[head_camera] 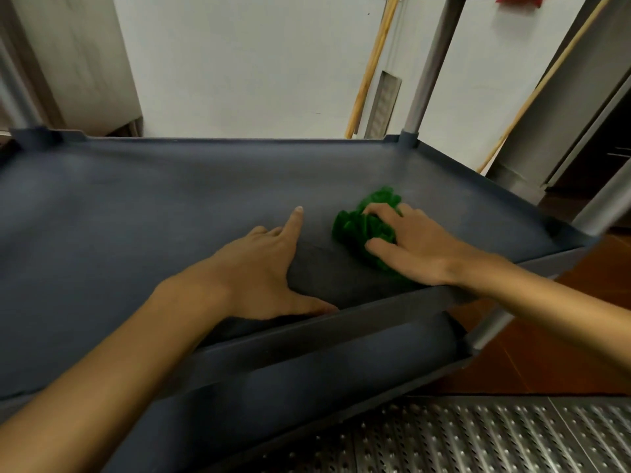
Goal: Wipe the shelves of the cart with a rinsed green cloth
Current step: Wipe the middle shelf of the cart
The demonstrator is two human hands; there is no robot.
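The green cloth lies bunched up on the right part of the cart's middle shelf, not far from the front rim. The right hand sits on top of it, with the fingers bent over the cloth and the thumb along its near side, so it holds the cloth and presses it down. The left hand lies flat on the shelf just beside the cloth. Its fingers are straight and spread, and it holds nothing.

The job looks to be in the middle. The cloth is at work on this shelf, but the picture does not show which parts are already clean. A darker patch lies between the two hands; it may be wet or just shadow. The big left side and the back of the shelf may still need a wipe, and so may the lower shelf.

A low rim runs all around the shelf, and a post stands at the back right corner. The right rim is near the cloth. There is lots of open room toward the back and the left, though the left hand is in the way there.
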